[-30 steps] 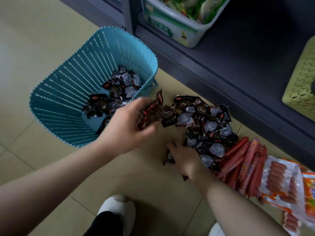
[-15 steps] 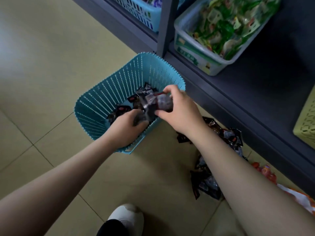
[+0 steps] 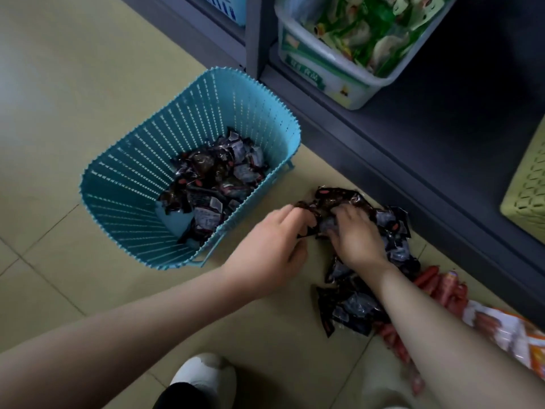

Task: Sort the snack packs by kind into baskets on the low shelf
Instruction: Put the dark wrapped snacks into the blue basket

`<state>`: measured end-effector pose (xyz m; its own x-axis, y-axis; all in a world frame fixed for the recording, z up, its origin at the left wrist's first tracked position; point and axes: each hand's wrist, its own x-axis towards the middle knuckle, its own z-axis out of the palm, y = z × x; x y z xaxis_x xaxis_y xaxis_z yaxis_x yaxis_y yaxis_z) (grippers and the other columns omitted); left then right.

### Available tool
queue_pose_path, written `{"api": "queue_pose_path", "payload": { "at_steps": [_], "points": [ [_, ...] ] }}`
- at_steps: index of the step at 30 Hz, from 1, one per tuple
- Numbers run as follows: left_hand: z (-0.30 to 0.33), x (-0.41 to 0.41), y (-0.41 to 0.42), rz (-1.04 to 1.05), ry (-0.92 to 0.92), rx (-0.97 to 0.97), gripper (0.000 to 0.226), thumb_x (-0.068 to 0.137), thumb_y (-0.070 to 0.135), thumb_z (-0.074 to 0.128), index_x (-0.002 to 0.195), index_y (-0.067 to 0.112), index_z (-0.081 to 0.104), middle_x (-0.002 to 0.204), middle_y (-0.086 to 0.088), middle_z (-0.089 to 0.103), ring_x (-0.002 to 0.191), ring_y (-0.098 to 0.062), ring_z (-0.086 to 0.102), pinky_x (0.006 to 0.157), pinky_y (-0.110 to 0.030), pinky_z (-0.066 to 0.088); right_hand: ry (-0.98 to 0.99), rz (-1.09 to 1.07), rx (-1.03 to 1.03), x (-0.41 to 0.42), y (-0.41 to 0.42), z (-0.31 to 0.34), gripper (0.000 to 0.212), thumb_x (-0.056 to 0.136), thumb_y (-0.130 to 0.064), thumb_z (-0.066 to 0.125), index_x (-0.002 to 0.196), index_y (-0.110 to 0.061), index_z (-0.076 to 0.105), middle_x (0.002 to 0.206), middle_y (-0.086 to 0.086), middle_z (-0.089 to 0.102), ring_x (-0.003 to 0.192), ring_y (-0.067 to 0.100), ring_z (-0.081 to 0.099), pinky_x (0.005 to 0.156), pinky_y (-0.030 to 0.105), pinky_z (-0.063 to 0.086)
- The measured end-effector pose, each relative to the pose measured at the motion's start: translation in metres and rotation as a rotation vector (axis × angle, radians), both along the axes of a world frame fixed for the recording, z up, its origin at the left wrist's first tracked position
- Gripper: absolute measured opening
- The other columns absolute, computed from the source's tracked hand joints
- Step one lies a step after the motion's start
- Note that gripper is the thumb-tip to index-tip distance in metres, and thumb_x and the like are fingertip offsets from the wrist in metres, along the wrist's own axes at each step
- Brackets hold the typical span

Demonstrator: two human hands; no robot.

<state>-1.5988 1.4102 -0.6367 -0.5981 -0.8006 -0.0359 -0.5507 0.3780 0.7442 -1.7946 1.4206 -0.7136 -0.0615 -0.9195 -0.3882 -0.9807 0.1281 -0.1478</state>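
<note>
Both gripping into the dark snack packs (image 3: 362, 278) on the floor (image 3: 59, 98): left hand (image 3: 274, 249) fingers curling on one pack, right hand (image 3: 356, 234) fingers clamping on the heap. Lying at 3 o'clock of the blue basket (image 3: 124, 184).

floor and footwear

beige tiled floor (image 3: 88, 84) with thin grout lines; a white slipper (image 3: 203, 376) near the bottom edge, a dark trouser leg (image 3: 180, 397) over it; a grey upright post (image 3: 259, 33) of the shelving

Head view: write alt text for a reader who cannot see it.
Both hands, left hand and right hand, gather dark snack packs from a pile on the tiled floor beside a blue basket already partly filled with the same packs. Red sausages lie at right, below a dark shelf.
</note>
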Motion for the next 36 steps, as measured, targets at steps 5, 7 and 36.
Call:
{"api": "queue_pose_path", "payload": {
  "at_steps": [5,7,36],
  "points": [
    [-0.044,-0.031,-0.017,0.136,-0.133,0.299,0.040,0.085,0.010,0.052,0.124,0.008,0.045,0.118,-0.011,0.050,0.109,-0.027,0.049,0.080,-0.023,0.033,0.097,0.106,0.181,-0.018,0.006,-0.020,0.067,0.095,-0.043,0.043,0.148,-0.017,0.013,0.158,0.005,0.001,0.144,0.027,0.001,0.115,0.041,0.015],
    [-0.067,-0.040,-0.026,0.145,-0.311,0.285,0.052,0.086,0.020,0.056,0.134,0.014,0.036,0.133,-0.008,0.039,0.120,-0.027,0.043,0.092,-0.030,0.036,0.110,0.145,0.161,-0.018,0.001,-0.022,0.066,0.089,-0.046,0.053,0.142,-0.019,0.024,0.153,0.010,0.013,0.140,0.031,0.014,0.109,0.041,0.024],
    [0.067,0.073,-0.015,0.572,0.029,-0.025,0.035,0.077,0.039,0.071,0.095,0.027,0.043,0.077,0.024,0.051,0.062,0.002,0.048,0.059,-0.002,0.037,-0.565,0.169,-0.322,0.091,-0.056,0.108,0.046,0.080,-0.028,0.065,0.121,-0.015,0.051,0.110,-0.003,0.057,0.106,0.020,0.051,0.084,0.025,0.038]
  ]
}}
